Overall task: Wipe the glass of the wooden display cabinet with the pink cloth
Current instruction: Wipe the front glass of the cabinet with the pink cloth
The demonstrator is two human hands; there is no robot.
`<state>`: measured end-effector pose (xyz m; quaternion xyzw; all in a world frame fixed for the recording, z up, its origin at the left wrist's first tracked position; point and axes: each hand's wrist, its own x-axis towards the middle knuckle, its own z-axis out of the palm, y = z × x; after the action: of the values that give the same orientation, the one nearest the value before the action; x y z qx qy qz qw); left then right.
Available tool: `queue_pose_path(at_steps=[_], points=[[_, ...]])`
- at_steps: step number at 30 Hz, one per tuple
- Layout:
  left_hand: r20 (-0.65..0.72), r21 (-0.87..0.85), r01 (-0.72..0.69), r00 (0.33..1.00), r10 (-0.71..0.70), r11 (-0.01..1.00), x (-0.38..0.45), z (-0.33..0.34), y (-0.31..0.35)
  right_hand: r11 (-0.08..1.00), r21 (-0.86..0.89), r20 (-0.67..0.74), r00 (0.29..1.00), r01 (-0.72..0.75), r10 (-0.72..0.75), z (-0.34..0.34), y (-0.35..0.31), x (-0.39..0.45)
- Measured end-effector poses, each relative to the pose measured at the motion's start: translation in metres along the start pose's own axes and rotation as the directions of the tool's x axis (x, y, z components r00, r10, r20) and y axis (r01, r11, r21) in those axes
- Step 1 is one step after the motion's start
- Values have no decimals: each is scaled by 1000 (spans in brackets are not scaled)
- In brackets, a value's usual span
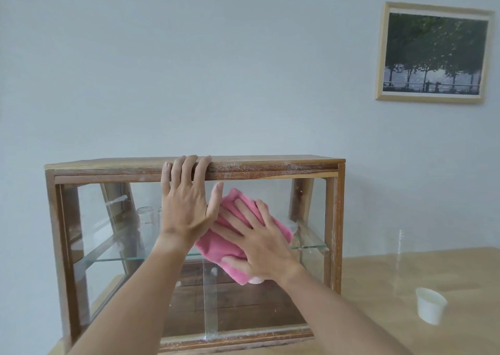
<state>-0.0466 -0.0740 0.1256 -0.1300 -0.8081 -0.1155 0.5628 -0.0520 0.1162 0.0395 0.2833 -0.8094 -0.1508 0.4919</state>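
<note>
The wooden display cabinet [270, 165] stands on a table in front of me, with sliding glass panes in its front and a glass shelf inside. My left hand [186, 200] rests on the cabinet's top front rail, fingers curled over the edge, holding nothing else. My right hand [259, 238] lies flat with spread fingers on the folded pink cloth [216, 246], pressing it against the front glass near the middle. The cloth's lower corner sticks out below my palm.
A clear glass jar [146, 219] stands on the cabinet's inner shelf at the left. To the right on the wooden table [460, 335] are a clear plastic bottle [400, 260] and a small white cup [430, 308]. A framed picture [434, 53] hangs on the wall.
</note>
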Motion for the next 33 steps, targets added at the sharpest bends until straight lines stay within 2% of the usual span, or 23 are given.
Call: queue_pose_path(at_steps=[2, 3, 5, 6, 7, 8, 10, 11, 12, 13, 14, 16, 17, 18, 20, 22, 23, 25, 27, 28, 30, 32, 33], points=[[3, 4, 13, 1000, -13, 1000, 0, 0, 3, 922, 13, -59, 920, -387, 387, 0, 18, -18], [5, 8, 24, 1000, -24, 1000, 0, 1, 5, 777, 92, -87, 772, -623, 630, -2, 24, -24], [8, 23, 40, 999, -40, 999, 0, 1, 9, 531, 234, -108, 522, -814, 846, -6, 27, -27], [11, 31, 44, 999, -45, 999, 1, 1, 11, 515, 230, -104, 505, -826, 857, -7, 26, -26], [14, 37, 45, 999, -46, 998, 1, 1, 11, 573, 180, -91, 567, -799, 819, -8, 25, -27], [15, 40, 44, 999, -45, 998, 1, 1, 11, 703, 99, -59, 701, -704, 710, -7, 23, -30], [10, 39, 35, 999, -36, 999, 1, 1, 10, 972, -60, 44, 972, -227, 230, -8, 26, -38], [10, 39, 28, 1000, -28, 999, 1, 0, 9, 994, -104, 102, 995, 17, -7, -10, 35, -42], [13, 42, 18, 1000, -19, 999, 1, -1, 9, 984, -115, 135, 983, 137, -121, -10, 44, -47], [15, 45, 10, 1000, -11, 999, 0, -2, 9, 988, -116, 123, 989, 100, -85, -9, 49, -51], [16, 47, 4, 1000, -5, 999, 0, -2, 9, 990, -102, 73, 992, -94, 102, -9, 50, -54], [20, 57, 0, 1000, -1, 998, 1, -3, 9, 810, -1, -7, 810, -586, 586, -8, 42, -56], [25, 69, -1, 1000, -1, 998, 1, -2, 10, 752, 15, -7, 752, -659, 659, -5, 36, -57], [28, 83, -1, 1000, -1, 997, 1, -2, 9, 806, -11, 10, 806, -591, 591, -1, 30, -60], [42, 111, -14, 999, 10, 994, 1, -2, 7, 990, -81, 96, 987, -119, 126, 9, 28, -71], [57, 139, -36, 998, 29, 990, 1, -2, 3, 978, -106, 163, 973, 180, -162, 8, 39, -80], [62, 151, -44, 997, 35, 987, 0, -1, 2, 984, -113, 154, 981, 139, -120, 9, 41, -83], [60, 154, -42, 998, 33, 987, 0, 2, 2, 942, -68, 34, 943, -328, 330, 11, 34, -81], [44, 150, -24, 999, 18, 988, -1, 5, 4, 741, 49, -27, 740, -670, 672, 12, 19, -72], [38, 156, -15, 999, 9, 988, -1, 7, 4, 757, 56, -30, 756, -651, 653, 14, 11, -70], [36, 162, -15, 999, 9, 987, -2, 8, 4, 969, -50, 62, 968, -242, 245, 26, -1, -80], [32, 156, -27, 999, 22, 987, -2, 10, 1, 969, -71, 184, 958, 235, -219, 31, -3, -91], [28, 155, -31, 999, 27, 987, -3, 10, 0, 938, -67, 219, 922, 341, -319, 31, -1, -92]])
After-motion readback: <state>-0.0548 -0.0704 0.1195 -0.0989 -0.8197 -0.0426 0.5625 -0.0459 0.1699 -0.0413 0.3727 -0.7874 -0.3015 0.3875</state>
